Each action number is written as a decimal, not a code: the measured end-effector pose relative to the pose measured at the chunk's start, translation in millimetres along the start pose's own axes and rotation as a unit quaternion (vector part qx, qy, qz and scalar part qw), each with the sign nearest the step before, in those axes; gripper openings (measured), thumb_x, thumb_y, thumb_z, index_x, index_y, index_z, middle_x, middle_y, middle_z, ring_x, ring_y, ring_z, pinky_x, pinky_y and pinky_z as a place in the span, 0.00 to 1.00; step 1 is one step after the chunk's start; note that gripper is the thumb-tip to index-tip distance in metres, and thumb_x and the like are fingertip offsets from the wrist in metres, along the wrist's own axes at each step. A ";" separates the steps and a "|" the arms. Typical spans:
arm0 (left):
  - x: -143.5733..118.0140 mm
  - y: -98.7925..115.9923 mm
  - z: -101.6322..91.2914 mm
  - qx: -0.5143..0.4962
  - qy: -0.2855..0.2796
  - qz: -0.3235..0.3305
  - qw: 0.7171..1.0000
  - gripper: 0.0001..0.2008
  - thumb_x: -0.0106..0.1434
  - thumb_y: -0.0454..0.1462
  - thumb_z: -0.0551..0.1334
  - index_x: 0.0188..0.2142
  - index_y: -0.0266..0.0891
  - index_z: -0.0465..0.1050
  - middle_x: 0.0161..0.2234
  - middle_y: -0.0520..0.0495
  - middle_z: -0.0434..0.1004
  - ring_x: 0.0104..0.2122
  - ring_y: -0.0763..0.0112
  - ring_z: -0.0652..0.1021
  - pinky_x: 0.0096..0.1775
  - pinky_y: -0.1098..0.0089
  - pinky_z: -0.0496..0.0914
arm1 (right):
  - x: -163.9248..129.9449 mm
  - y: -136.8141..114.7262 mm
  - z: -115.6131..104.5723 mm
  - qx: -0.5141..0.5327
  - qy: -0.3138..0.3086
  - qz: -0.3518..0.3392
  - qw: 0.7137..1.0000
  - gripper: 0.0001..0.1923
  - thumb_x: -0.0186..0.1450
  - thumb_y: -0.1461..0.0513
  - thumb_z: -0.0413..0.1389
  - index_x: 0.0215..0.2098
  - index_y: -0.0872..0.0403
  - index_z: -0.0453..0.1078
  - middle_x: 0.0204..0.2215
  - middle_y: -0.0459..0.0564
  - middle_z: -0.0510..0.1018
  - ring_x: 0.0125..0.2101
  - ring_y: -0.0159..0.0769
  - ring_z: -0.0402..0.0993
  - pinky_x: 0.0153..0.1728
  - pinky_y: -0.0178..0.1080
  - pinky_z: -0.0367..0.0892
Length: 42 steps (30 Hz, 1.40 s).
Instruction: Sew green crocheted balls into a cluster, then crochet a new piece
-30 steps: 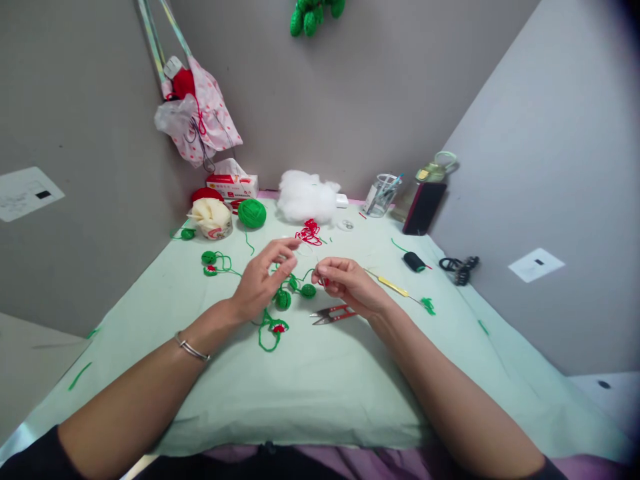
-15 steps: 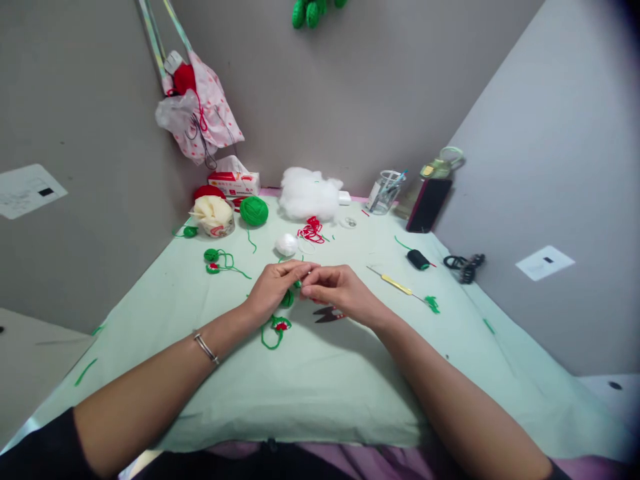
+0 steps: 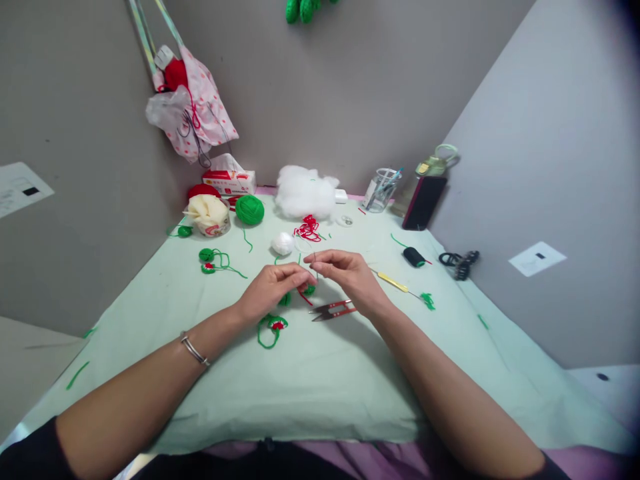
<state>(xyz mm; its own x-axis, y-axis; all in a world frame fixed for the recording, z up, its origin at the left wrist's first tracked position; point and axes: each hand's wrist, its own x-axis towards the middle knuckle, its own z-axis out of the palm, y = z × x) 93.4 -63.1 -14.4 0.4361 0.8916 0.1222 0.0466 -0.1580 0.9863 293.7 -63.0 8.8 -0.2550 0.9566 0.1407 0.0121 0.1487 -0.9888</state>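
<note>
My left hand is closed in a pinch; a short red yarn strand hangs from under its fingers. Opposite it, my right hand pinches a thin, dark, needle-like piece, too fine to name surely. The fingertips of both hands nearly meet. Small green crocheted pieces lie beneath them, one green ball partly covered by the left hand. Below is a red-and-green crocheted piece with a loop of green yarn. Thread snips with red handles lie under my right hand, their handle end hidden.
Behind the hands are a white yarn ball, tangled red yarn, stuffing and a green yarn ball. A yellow-handled crochet hook and dark thread spool lie right. A phone leans against a bottle.
My hands have drawn slightly apart, the right one rising a little. The thin dark piece and more of the snips now show. The whole view has shifted slightly.
</note>
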 end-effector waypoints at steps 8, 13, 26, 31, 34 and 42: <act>-2.1 -2.7 3.3 0.068 -0.051 0.011 0.996 0.16 0.70 0.47 0.61 0.38 0.41 0.84 0.36 0.47 0.80 0.38 0.66 0.76 0.45 0.66 0.68 | -0.2 -0.7 6.7 0.034 0.024 0.029 0.999 0.10 0.57 0.55 0.69 0.28 0.53 0.79 0.24 0.44 0.78 0.27 0.30 0.68 0.34 0.36 0.66; -2.0 -1.2 3.2 0.066 -0.061 0.017 0.996 0.16 0.70 0.47 0.61 0.39 0.41 0.84 0.37 0.47 0.81 0.39 0.66 0.77 0.46 0.67 0.69 | -1.4 -2.3 4.2 0.024 0.029 0.025 0.999 0.11 0.57 0.54 0.69 0.31 0.52 0.81 0.34 0.48 0.82 0.36 0.34 0.74 0.43 0.39 0.68; -3.5 3.8 4.1 0.061 -0.062 0.017 0.996 0.19 0.72 0.49 0.58 0.40 0.40 0.84 0.40 0.45 0.81 0.40 0.65 0.78 0.49 0.65 0.71 | -2.9 -3.8 11.3 0.018 0.053 0.014 0.998 0.10 0.57 0.55 0.68 0.28 0.53 0.78 0.25 0.45 0.79 0.28 0.32 0.72 0.34 0.38 0.68; -3.0 5.5 4.7 0.055 -0.058 0.026 0.996 0.20 0.72 0.50 0.58 0.39 0.42 0.85 0.40 0.45 0.82 0.41 0.63 0.79 0.49 0.64 0.71 | -4.0 -5.4 10.0 0.003 0.057 0.008 0.998 0.10 0.58 0.55 0.68 0.29 0.53 0.78 0.26 0.46 0.79 0.29 0.33 0.72 0.34 0.38 0.68; -2.7 4.6 4.8 0.064 -0.062 0.028 0.996 0.20 0.72 0.49 0.58 0.39 0.42 0.85 0.41 0.44 0.82 0.42 0.63 0.79 0.49 0.64 0.71 | -3.8 -4.2 9.0 -0.008 0.039 0.003 0.999 0.11 0.58 0.54 0.67 0.29 0.53 0.78 0.30 0.47 0.81 0.32 0.34 0.73 0.37 0.38 0.68; -3.3 3.4 3.5 0.052 -0.062 0.028 0.996 0.20 0.72 0.50 0.58 0.40 0.42 0.85 0.43 0.44 0.83 0.44 0.62 0.80 0.51 0.63 0.71 | -2.8 -2.2 10.3 0.011 0.022 0.015 1.000 0.10 0.59 0.55 0.67 0.28 0.53 0.78 0.24 0.45 0.79 0.28 0.33 0.73 0.35 0.38 0.68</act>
<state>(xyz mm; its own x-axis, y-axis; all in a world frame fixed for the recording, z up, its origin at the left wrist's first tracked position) 95.3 -68.1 -11.9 0.5472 0.8224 0.1554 0.1102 -0.2549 0.9607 284.3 -68.5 10.0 -0.2124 0.9707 0.1125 -0.0024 0.1147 -0.9934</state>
